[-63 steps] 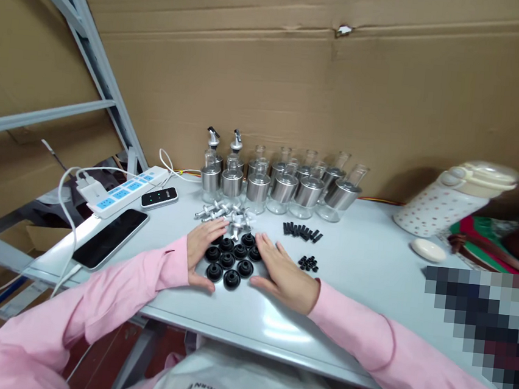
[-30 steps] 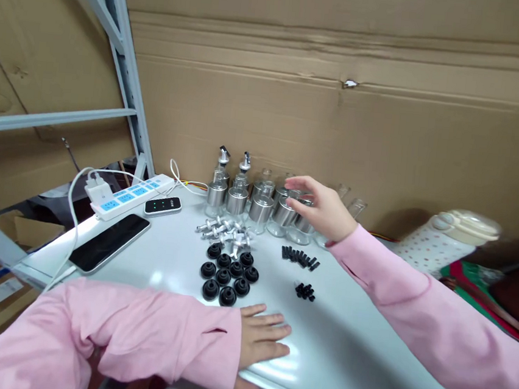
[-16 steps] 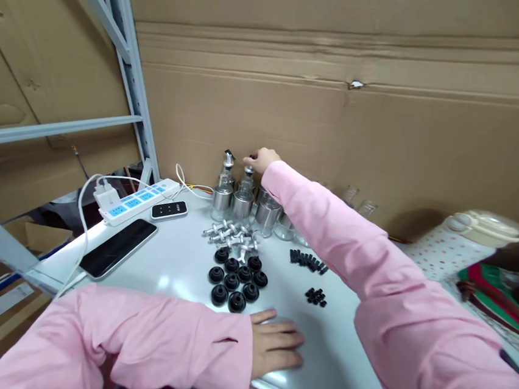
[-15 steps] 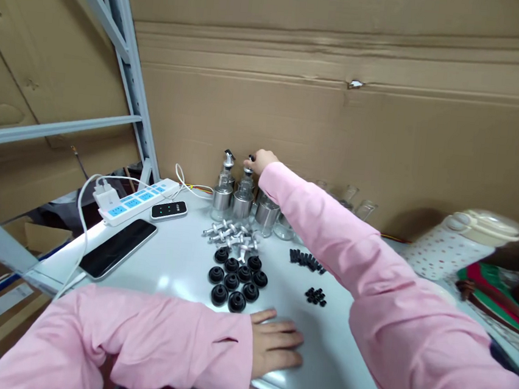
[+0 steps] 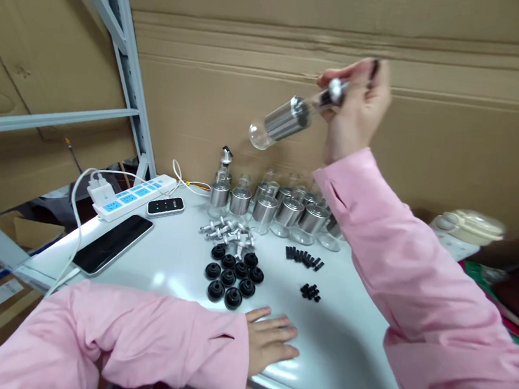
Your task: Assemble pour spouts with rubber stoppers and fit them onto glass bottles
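Raised before the cardboard, my right hand [image 5: 357, 106] is closed round the neck and spout of a glass oil bottle [image 5: 287, 121] with a metal sleeve. The bottle tilts, its clear base toward the lower left. My left hand [image 5: 270, 342] lies flat near the table's front edge, fingers spread, holding nothing. Beyond it are several black round stoppers [image 5: 228, 277], with silver pourer spouts [image 5: 230, 234] heaped behind them. Short black tubes [image 5: 303, 257] and small black caps [image 5: 310, 292] lie to the right. Several open sleeved bottles [image 5: 264, 210] stand at the back; one bottle [image 5: 221, 185] there carries a spout.
On the left of the white table [image 5: 161, 307] are a phone [image 5: 113, 244], a small device with green lights [image 5: 165, 206] and a power strip [image 5: 135, 196] with white cables. A cream-lidded container [image 5: 467, 230] stands at right. Cardboard [image 5: 232, 100] closes the back; a metal frame [image 5: 133, 72] rises at left.
My right hand has lifted the spouted bottle out of the back row, up and to the right, tilting it. My left hand has stayed flat on the table.
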Available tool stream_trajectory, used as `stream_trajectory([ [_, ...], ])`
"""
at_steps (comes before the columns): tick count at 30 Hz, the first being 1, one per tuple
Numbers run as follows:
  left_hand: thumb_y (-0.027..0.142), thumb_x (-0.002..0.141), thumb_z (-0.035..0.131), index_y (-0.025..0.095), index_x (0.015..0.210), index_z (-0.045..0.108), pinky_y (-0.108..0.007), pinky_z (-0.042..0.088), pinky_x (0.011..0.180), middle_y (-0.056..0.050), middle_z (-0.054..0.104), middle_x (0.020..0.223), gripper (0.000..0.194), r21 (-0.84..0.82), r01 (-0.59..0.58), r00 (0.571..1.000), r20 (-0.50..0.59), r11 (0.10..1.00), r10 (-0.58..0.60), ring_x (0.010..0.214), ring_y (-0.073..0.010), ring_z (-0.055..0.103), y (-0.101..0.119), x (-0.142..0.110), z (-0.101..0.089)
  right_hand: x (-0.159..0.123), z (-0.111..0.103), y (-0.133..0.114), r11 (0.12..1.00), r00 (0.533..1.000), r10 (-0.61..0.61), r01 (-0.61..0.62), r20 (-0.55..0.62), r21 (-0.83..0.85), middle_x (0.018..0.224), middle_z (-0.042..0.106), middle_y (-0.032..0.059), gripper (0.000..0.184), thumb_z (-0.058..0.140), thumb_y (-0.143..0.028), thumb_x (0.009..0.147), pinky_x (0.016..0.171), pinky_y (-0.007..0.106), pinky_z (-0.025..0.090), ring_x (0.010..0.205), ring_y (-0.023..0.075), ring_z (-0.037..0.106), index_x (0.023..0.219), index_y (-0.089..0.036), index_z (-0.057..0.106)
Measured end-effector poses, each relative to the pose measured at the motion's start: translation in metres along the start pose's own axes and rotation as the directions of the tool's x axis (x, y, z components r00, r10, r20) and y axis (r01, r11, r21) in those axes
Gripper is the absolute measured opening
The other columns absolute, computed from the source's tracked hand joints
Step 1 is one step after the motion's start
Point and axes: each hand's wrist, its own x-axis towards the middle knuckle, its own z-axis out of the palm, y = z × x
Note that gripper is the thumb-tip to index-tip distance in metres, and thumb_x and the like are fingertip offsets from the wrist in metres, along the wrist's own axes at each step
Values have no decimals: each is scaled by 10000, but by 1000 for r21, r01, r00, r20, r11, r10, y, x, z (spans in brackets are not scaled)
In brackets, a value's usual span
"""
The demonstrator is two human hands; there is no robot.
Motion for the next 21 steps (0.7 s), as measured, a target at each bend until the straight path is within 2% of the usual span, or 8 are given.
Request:
stream_trajectory([
  [1,493,687,595,122,1348,320,-453,64,1097,-162,307,1415,807,-81,31,998,-45,996,-35,1326,-310,227,0,0,3,-11,-9,-16,987,992,14,7,-127,160,907,572,23,262,227,-356,929,702,343,462,881,172,578,770,-267,414],
  [4,473,618,682,149,1378,192,-476,229,1050,-194,314,1392,961,-447,71,948,-247,892,-199,1280,-318,321,-5,5,11,-62,-30,-58,934,978,15,60,-207,351,717,528,-3,255,335,-304,914,611,321,482,626,138,566,710,-250,479],
  [7,465,545,754,178,1347,163,-450,312,998,-225,261,1387,1037,-726,-17,851,-371,687,-372,1266,-298,335,-11,15,16,-124,-42,-78,898,968,250,-245,36,366,592,499,-33,199,449,-309,877,420,241,402,447,101,474,703,-225,495],
  [9,466,477,795,181,1293,254,-447,331,971,-222,346,1328,1020,-804,-80,850,-364,589,-381,1228,-299,379,-13,21,16,-158,-44,-80,766,816,472,-567,334,303,572,523,-33,212,472,-355,865,401,228,392,426,99,485,714,-207,481],
  [10,461,447,811,178,1266,301,-448,332,963,-209,406,1282,1006,-818,-113,865,-361,564,-349,1198,-297,411,-12,23,15,-170,-43,-80,711,750,519,-646,410,280,571,527,-31,230,466,-377,867,410,221,389,433,96,489,720,-200,474],
  [13,440,422,828,141,1200,421,-432,354,933,-157,538,1116,928,-810,-146,900,-347,568,-264,1077,-279,497,-6,25,9,-187,-33,-77,644,684,549,-713,481,278,594,531,-23,265,467,-417,860,460,230,409,473,95,498,715,-195,459],
  [17,445,517,777,102,1119,500,-369,429,814,-110,587,948,745,-732,-1,881,-323,681,-345,868,-213,546,-1,19,-2,-192,-20,-70,583,710,573,-704,410,406,668,535,-29,210,480,-415,849,512,249,449,533,103,520,770,-220,473],
  [21,435,566,744,103,999,535,-303,446,703,-60,576,801,585,-718,0,865,-350,696,-360,732,-154,526,-1,17,-6,-203,-15,-63,625,714,623,-700,318,346,843,574,-8,204,586,-353,789,751,288,471,768,130,574,937,-240,504],
])
